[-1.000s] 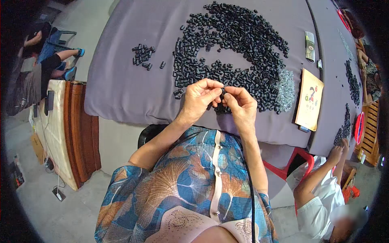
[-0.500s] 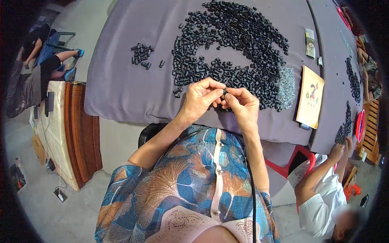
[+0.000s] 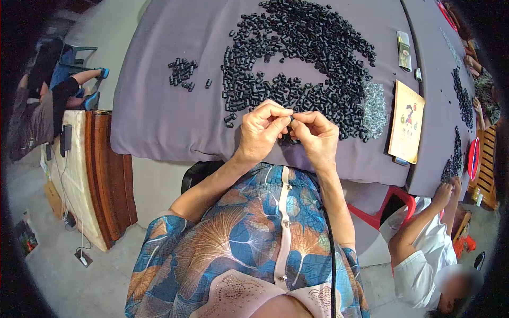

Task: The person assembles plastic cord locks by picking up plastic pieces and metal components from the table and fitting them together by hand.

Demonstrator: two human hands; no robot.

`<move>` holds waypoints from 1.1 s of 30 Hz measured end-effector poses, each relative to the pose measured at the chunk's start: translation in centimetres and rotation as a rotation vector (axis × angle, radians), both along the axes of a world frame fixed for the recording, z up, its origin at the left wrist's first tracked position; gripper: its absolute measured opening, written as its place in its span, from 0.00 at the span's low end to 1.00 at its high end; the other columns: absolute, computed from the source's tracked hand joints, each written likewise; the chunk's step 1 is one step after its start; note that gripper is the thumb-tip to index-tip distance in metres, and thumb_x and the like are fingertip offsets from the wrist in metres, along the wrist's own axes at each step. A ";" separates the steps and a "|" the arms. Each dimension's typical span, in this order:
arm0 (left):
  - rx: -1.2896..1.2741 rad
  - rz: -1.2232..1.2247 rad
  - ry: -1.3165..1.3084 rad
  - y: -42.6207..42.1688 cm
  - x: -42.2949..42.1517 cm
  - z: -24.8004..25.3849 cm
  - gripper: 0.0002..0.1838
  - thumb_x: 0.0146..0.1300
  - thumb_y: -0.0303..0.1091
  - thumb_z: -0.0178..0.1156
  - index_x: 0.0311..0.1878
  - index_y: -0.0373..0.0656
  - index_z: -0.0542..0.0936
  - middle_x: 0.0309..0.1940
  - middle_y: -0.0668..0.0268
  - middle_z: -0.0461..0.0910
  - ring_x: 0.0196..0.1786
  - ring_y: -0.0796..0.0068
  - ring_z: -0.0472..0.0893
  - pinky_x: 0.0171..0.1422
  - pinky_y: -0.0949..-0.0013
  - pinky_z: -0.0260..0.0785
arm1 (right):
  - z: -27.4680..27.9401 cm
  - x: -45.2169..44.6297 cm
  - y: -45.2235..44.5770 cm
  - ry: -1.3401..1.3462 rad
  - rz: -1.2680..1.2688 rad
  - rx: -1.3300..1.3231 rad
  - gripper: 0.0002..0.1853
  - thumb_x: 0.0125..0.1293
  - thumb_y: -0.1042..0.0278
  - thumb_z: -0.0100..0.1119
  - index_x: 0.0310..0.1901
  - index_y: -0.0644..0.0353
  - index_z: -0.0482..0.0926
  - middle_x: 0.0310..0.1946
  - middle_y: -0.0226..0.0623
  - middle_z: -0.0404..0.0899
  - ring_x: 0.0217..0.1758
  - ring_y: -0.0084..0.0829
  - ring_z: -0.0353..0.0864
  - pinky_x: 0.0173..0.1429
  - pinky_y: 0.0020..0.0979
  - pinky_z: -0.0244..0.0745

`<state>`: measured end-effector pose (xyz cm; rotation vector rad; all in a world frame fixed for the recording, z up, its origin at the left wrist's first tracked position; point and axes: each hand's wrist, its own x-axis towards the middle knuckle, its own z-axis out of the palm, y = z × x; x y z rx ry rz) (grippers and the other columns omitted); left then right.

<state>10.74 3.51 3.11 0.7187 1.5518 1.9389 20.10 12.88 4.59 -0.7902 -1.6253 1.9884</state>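
Black piece (image 3: 291, 121): in the head view, it sits between your two sets of fingertips, over the near part of the table; your fingers hide most of it, so you cannot tell its exact shape.
Left hand (image 3: 260, 132): your thumb and forefinger are pinched nearly together on the piece, from its left side.
Right hand (image 3: 319, 139): your thumb and forefinger pinch in from the other side, their tips close against those of your left.
Pile (image 3: 344, 69): many black pieces spread beyond your hands in a rough ring, with grey cloth (image 3: 169, 127) showing inside it.
Cluster (image 3: 182, 72): a few more black pieces lie left of the pile, with a single one (image 3: 208, 84) just beside them.
Clear bits (image 3: 375, 111): heaped against the right side of the pile.
Booklet (image 3: 407, 122): lies right of the clear bits, near your table's right edge.
Packet (image 3: 404, 51): farther off, beyond the booklet.
Co-worker (image 3: 424, 270): seated at your right in white, hands (image 3: 444, 195) by a smaller black pile (image 3: 453, 161) on the next table.
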 end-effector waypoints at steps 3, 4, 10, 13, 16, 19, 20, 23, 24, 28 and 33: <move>0.003 0.044 0.027 0.2 0.4 -0.1 0.06 0.58 0.20 0.56 0.38 0.37 0.79 0.31 0.68 0.75 0.27 0.86 0.74 0.27 0.84 0.68 | -0.6 -0.2 -0.5 -0.039 -0.047 0.214 0.03 0.57 0.79 0.57 0.33 0.67 0.78 0.27 0.31 0.79 0.27 0.16 0.75 0.32 0.19 0.71; -0.010 0.049 0.022 0.2 0.5 -0.3 0.06 0.58 0.20 0.56 0.38 0.38 0.79 0.31 0.68 0.75 0.27 0.86 0.74 0.27 0.84 0.68 | -1.0 -0.3 -0.6 -0.066 -0.065 0.305 0.03 0.57 0.79 0.57 0.33 0.67 0.78 0.26 0.31 0.79 0.27 0.16 0.75 0.32 0.19 0.71; -0.044 0.002 -0.121 0.3 0.0 -0.9 0.06 0.59 0.21 0.55 0.39 0.38 0.78 0.27 0.70 0.75 0.26 0.86 0.73 0.28 0.83 0.67 | -1.0 -0.2 -1.0 -0.102 -0.083 0.145 0.05 0.58 0.78 0.56 0.35 0.67 0.78 0.26 0.31 0.79 0.28 0.16 0.76 0.33 0.19 0.72; -0.019 -0.050 -0.331 0.1 -0.3 -1.0 0.06 0.60 0.24 0.55 0.40 0.39 0.77 0.25 0.70 0.75 0.25 0.86 0.73 0.29 0.83 0.65 | 0.1 -0.2 -0.7 -0.051 -0.046 0.018 0.06 0.59 0.78 0.56 0.37 0.68 0.78 0.27 0.31 0.79 0.29 0.17 0.76 0.34 0.20 0.74; 0.010 -0.070 -0.453 -0.1 -0.3 -1.2 0.06 0.61 0.26 0.55 0.41 0.39 0.76 0.24 0.70 0.75 0.25 0.85 0.72 0.29 0.83 0.65 | -0.6 0.1 -0.3 -0.024 0.008 -0.047 0.06 0.59 0.78 0.56 0.38 0.69 0.77 0.28 0.32 0.79 0.30 0.18 0.78 0.36 0.20 0.75; 0.038 -0.093 -0.499 -0.4 -0.4 -1.4 0.06 0.61 0.27 0.56 0.41 0.39 0.76 0.24 0.69 0.75 0.25 0.85 0.73 0.30 0.82 0.65 | -1.1 0.1 -0.5 -0.007 0.013 -0.111 0.08 0.59 0.78 0.56 0.40 0.68 0.75 0.30 0.34 0.79 0.32 0.19 0.78 0.38 0.20 0.76; 0.044 -0.099 -0.518 -0.5 -0.4 -1.4 0.06 0.61 0.27 0.56 0.41 0.39 0.76 0.24 0.69 0.75 0.25 0.85 0.73 0.30 0.82 0.65 | -1.0 0.1 -0.5 0.004 0.007 -0.130 0.08 0.59 0.78 0.56 0.40 0.68 0.75 0.30 0.34 0.79 0.32 0.19 0.78 0.38 0.20 0.76; 0.022 -0.100 -0.560 -0.5 -0.4 -1.1 0.07 0.61 0.27 0.55 0.42 0.39 0.76 0.24 0.69 0.75 0.25 0.84 0.73 0.30 0.82 0.65 | -1.0 0.2 -0.6 0.029 0.000 -0.164 0.08 0.59 0.79 0.56 0.41 0.67 0.73 0.32 0.34 0.78 0.32 0.19 0.79 0.39 0.20 0.76; 0.008 -0.099 -0.571 -0.5 -0.4 -1.1 0.07 0.61 0.27 0.55 0.42 0.39 0.76 0.24 0.69 0.75 0.25 0.84 0.73 0.30 0.81 0.65 | -1.2 0.3 -0.5 0.032 0.006 -0.161 0.08 0.59 0.79 0.56 0.41 0.67 0.73 0.32 0.34 0.78 0.32 0.19 0.78 0.38 0.20 0.76; 0.052 -0.115 -0.613 -0.4 -0.4 -0.9 0.06 0.61 0.26 0.55 0.42 0.39 0.75 0.23 0.69 0.75 0.25 0.83 0.73 0.30 0.81 0.65 | -1.3 0.4 -0.7 0.043 -0.002 -0.135 0.07 0.59 0.79 0.56 0.40 0.66 0.73 0.31 0.32 0.78 0.32 0.18 0.77 0.38 0.19 0.75; 0.047 -0.114 -0.689 -0.4 -0.3 -0.9 0.06 0.61 0.26 0.55 0.41 0.39 0.76 0.23 0.68 0.75 0.25 0.82 0.73 0.30 0.80 0.65 | -1.6 0.5 -0.8 0.057 -0.012 -0.090 0.07 0.59 0.79 0.56 0.40 0.65 0.74 0.30 0.29 0.77 0.31 0.16 0.75 0.36 0.18 0.73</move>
